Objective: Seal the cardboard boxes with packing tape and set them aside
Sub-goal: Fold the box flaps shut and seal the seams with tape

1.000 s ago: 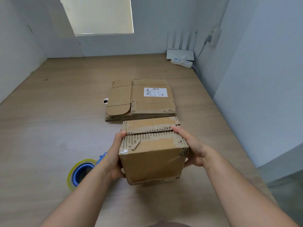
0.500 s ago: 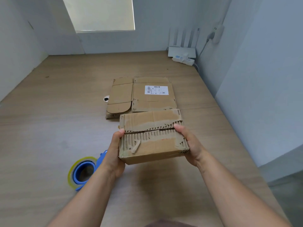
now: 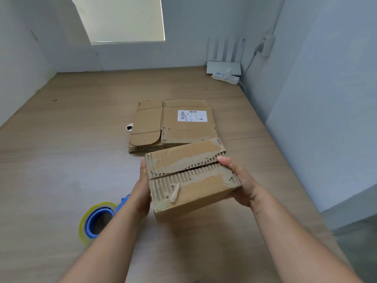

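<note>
1. A wooden surface (image 3: 61, 160) with pale grain fills most of the view and runs back to grey-white walls.
2. A flattened cardboard box (image 3: 183, 131) lies flat on it near the middle. A white shipping label (image 3: 192, 115) sits on its right panel, and a rounded flap lies at its left front.
3. The cardboard box (image 3: 195, 186) that is to be sealed is held just in front of the flattened one, and its far corner overlaps that one's near edge in the view. It is tilted, with its top facing the camera and its shadow on the wood below. The two top flaps meet at a ragged seam with no tape across it. Much of the paper skin is torn off, so the corrugated ribs show.
4. The left hand (image 3: 142, 193) lies against the box's left side with its thumb tip at the top edge. Its fingers are hidden behind the box.
5. The right hand (image 3: 238, 180) grips the right side, with its thumb over the top near the seam and its fingers wrapped underneath.
6. A roll of clear, yellowish packing tape (image 3: 84, 221) on a blue dispenser (image 3: 92, 228) lies on the wood beside the left forearm, partly hidden by it.
7. A white router (image 3: 223, 67) with upright antennas stands in the far right corner. A white power strip (image 3: 225, 77) lies just in front of it.
8. A small black-and-white round object (image 3: 129, 127) lies at the flattened box's left edge; what it is cannot be told.
9. A curl of torn paper (image 3: 175, 192) sticks up from the near flap.
</note>
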### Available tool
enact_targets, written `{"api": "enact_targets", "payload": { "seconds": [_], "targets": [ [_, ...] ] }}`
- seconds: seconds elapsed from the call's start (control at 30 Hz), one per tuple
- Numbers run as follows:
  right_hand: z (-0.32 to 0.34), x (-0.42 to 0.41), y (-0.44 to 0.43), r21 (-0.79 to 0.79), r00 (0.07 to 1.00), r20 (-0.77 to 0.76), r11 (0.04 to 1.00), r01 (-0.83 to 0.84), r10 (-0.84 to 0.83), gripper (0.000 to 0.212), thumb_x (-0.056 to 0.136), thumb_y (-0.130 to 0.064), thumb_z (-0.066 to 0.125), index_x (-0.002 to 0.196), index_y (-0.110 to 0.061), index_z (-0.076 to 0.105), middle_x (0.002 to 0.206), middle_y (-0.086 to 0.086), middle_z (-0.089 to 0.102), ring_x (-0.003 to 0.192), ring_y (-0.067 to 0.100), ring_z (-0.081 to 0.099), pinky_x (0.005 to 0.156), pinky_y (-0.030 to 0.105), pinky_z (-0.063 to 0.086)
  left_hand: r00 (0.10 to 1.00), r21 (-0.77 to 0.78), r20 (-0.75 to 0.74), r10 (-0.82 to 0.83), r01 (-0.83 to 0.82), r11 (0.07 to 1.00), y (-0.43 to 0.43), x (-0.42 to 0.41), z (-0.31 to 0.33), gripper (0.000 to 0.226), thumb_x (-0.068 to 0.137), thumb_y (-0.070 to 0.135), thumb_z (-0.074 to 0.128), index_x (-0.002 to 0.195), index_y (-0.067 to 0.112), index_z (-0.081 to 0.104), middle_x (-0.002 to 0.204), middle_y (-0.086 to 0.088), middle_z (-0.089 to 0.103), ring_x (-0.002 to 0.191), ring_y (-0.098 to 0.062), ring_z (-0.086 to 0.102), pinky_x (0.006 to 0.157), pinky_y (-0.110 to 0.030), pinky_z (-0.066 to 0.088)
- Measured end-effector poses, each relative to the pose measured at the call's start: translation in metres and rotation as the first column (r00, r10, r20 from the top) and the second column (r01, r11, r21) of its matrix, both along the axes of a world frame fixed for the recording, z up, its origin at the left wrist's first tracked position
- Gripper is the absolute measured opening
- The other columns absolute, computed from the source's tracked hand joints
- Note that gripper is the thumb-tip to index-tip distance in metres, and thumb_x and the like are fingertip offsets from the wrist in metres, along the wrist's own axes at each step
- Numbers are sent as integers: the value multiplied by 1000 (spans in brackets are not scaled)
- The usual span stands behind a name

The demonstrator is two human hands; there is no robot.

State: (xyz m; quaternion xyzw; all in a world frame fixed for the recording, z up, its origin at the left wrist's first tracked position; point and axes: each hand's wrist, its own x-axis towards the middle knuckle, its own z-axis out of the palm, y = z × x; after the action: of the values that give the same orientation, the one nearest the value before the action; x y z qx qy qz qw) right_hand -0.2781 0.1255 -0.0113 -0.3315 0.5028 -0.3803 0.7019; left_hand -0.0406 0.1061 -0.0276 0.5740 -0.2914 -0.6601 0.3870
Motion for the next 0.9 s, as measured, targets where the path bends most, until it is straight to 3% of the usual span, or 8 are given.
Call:
{"api": "enact_targets", "payload": {
  "seconds": [0.1,0.27,0.43,0.5,0.57,0.67,0.77,0.9],
  "targets": [
    [-14,1,0,35,1000,-16,999,10,-10,56,78,-52,59,118,-13,65,108,13,71,85,24,68,65,32,54,994,97,-107,-6,17,995,7,-9,-1,72,89,73,16,99,18,63,75,-4,75,73,-22,69,70,-36,48],
    [-45,6,12,43,987,-128,993,106,-100,41,90,-38,56,119,-10,61,98,10,73,74,17,70,54,23,51,983,189,-182,-17,52,981,22,-4,-22,78,84,76,30,111,13,66,103,-14,73,85,-26,72,77,-39,49],
    [-60,-2,11,-38,935,-349,998,54,-64,51,73,-53,59,113,-21,63,107,4,72,94,18,69,87,35,54,992,112,97,-86,75,991,30,-8,-29,46,93,52,48,120,17,59,101,-6,74,96,-25,68,87,-38,51],
    [-59,-4,8,-53,903,-430,999,-7,-16,50,78,-55,58,118,-24,60,114,3,69,99,16,67,94,36,51,972,87,215,-94,77,993,27,-9,-28,48,93,53,48,129,20,52,109,-5,71,98,-23,67,90,-40,52],
    [-56,-5,6,-74,867,-498,997,-36,-6,65,78,-59,57,133,-25,51,126,1,63,108,15,62,98,36,47,938,9,341,-67,68,998,28,-12,-22,55,94,50,48,144,27,37,128,-4,61,104,-19,62,90,-36,50],
    [-54,-6,8,-106,839,-543,994,-32,-31,91,69,-65,57,149,-38,24,137,1,52,120,19,54,106,44,40,861,-254,509,-1,151,955,44,-16,-15,67,96,44,48,150,42,10,149,6,33,127,-14,44,103,-35,40],
    [-51,-5,9,-216,819,-565,976,-29,-101,80,79,-57,61,145,-53,16,144,3,42,127,19,47,108,47,39,721,-250,675,-158,425,870,55,-14,-21,74,83,57,54,146,49,15,159,10,7,145,-14,16,117,-41,24],
    [-40,-9,14,-271,806,-591,948,-165,-28,59,88,-34,65,134,-54,33,136,-3,38,127,18,42,109,35,35,690,-202,705,-163,415,887,53,-11,-24,73,84,52,60,146,46,23,159,6,7,144,-17,17,115,-38,24]
  ]
}}
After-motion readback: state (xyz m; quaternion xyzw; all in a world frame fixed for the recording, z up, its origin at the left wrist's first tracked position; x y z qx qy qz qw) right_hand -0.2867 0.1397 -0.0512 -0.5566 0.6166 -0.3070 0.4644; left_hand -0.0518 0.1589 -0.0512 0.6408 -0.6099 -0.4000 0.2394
